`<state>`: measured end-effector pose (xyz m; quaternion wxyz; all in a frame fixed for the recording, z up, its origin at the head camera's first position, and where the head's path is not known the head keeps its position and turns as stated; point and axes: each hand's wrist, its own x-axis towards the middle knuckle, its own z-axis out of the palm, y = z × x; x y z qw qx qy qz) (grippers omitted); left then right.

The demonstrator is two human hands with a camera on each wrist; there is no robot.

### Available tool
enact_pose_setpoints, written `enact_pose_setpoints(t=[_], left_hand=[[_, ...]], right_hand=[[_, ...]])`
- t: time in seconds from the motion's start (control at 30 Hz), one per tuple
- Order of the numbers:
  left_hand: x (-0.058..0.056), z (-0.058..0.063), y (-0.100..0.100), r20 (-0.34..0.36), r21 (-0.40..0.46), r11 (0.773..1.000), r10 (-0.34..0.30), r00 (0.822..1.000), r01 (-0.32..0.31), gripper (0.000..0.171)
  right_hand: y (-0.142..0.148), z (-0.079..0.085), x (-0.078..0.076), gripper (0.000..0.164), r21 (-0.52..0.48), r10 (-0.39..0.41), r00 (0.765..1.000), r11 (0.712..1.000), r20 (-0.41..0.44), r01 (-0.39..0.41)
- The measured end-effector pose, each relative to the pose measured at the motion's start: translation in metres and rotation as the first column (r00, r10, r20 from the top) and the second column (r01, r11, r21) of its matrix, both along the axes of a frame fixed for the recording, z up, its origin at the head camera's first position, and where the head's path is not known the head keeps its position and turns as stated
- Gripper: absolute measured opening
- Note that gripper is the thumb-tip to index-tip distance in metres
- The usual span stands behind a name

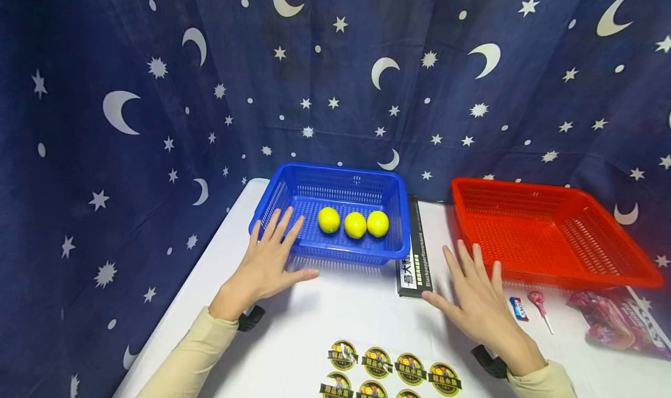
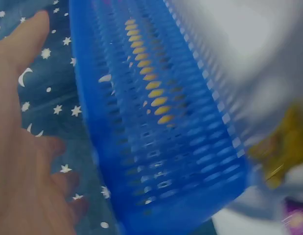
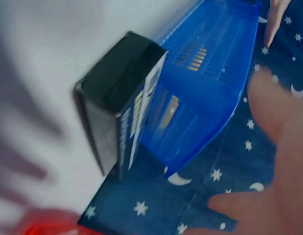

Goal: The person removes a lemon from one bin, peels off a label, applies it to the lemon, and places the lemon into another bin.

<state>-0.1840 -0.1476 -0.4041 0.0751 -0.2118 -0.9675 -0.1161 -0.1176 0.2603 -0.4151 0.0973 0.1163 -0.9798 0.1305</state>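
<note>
In the head view my left hand [image 1: 268, 268] is spread with straight fingers over the near left corner of a blue plastic basket [image 1: 341, 252], holding nothing. Three yellow lemons [image 1: 328, 219] lie inside that basket. My right hand [image 1: 481, 300], also spread and holding nothing, hovers between a black sauce box [image 1: 415, 252] and a red plastic basket [image 1: 529, 235]. Through the slots of the blue basket wall [image 2: 190, 147], yellow shows in the left wrist view. The right wrist view has the black box [image 3: 124, 73] beside the blue basket [image 3: 200, 93], my thumb and fingers at the right.
Round black-and-gold stickers [image 1: 411, 369] lie near the front of the white table [image 1: 314, 316]. A small blue wrapped candy [image 1: 518, 309], a pink lollipop [image 1: 537, 299] and a candy bag [image 1: 621, 322] are below the red basket. A dark blue star-and-moon curtain [image 1: 335, 77] hangs behind.
</note>
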Motion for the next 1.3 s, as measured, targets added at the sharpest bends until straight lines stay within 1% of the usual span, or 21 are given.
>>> enact_pose_setpoints(t=[0.07,0.13,0.23,0.27,0.33,0.43,0.5,0.53,0.6,0.7,0.77,0.87,0.97,1.17,1.3], left_hand=[[-0.01,0.012,-0.001,0.006,0.015,0.999,-0.041,0.999,0.041,0.107],[-0.023,0.028,0.0,0.01,0.018,0.997,-0.082,0.997,0.081,0.097],[-0.047,0.052,0.007,0.015,-0.017,0.989,-0.149,0.989,0.149,0.082],[-0.056,0.059,0.011,0.027,-0.038,0.985,-0.166,0.986,0.167,0.078],[-0.074,0.069,0.02,0.07,-0.082,0.977,-0.193,0.979,0.198,0.073],[-0.102,0.075,0.034,0.173,-0.136,0.962,-0.21,0.962,0.235,0.068],[-0.118,0.074,0.042,0.234,-0.179,0.952,-0.205,0.95,0.25,0.068],[-0.126,0.073,0.045,0.262,-0.199,0.948,-0.194,0.945,0.25,0.068],[-0.14,0.069,0.051,0.303,-0.255,0.932,-0.177,0.937,0.258,0.07],[-0.156,0.06,0.058,0.356,-0.325,0.91,-0.133,0.925,0.256,0.075],[-0.163,0.054,0.062,0.388,-0.354,0.899,-0.109,0.915,0.258,0.077],[-0.17,0.045,0.067,0.424,-0.36,0.898,-0.087,0.902,0.255,0.078],[-0.172,0.037,0.071,0.435,-0.355,0.902,-0.072,0.898,0.245,0.077],[-0.176,0.025,0.075,0.43,-0.33,0.917,-0.066,0.9,0.224,0.076],[-0.179,0.023,0.076,0.412,-0.301,0.927,-0.083,0.907,0.222,0.074]], right_hand=[[-0.005,0.005,-0.008,0.093,-0.062,0.039,0.999,0.997,-0.012,-0.039],[-0.013,0.009,-0.019,0.085,-0.113,0.07,0.998,0.991,-0.006,-0.07],[-0.024,0.012,-0.039,0.08,-0.162,0.097,0.995,0.982,0.016,-0.094],[-0.028,0.012,-0.045,0.079,-0.171,0.104,0.994,0.98,0.021,-0.099],[-0.033,0.01,-0.056,0.078,-0.184,0.116,0.993,0.977,0.015,-0.112],[-0.038,0.006,-0.067,0.079,-0.195,0.113,0.994,0.975,0.009,-0.109],[-0.039,0.003,-0.07,0.078,-0.199,0.101,0.995,0.975,0.0,-0.099],[-0.039,0.002,-0.07,0.078,-0.201,0.094,0.996,0.975,-0.002,-0.092],[-0.04,0.001,-0.07,0.078,-0.203,0.085,0.996,0.976,-0.006,-0.084],[-0.041,0.0,-0.07,0.078,-0.198,0.08,0.997,0.977,-0.001,-0.079],[-0.043,-0.001,-0.069,0.078,-0.194,0.082,0.997,0.978,0.01,-0.078],[-0.044,-0.001,-0.069,0.079,-0.189,0.083,0.996,0.979,0.021,-0.078],[-0.044,-0.001,-0.068,0.079,-0.187,0.083,0.996,0.979,0.023,-0.078],[-0.044,-0.002,-0.068,0.079,-0.188,0.084,0.996,0.979,0.027,-0.077],[-0.043,-0.002,-0.069,0.079,-0.196,0.084,0.996,0.978,0.023,-0.078]])
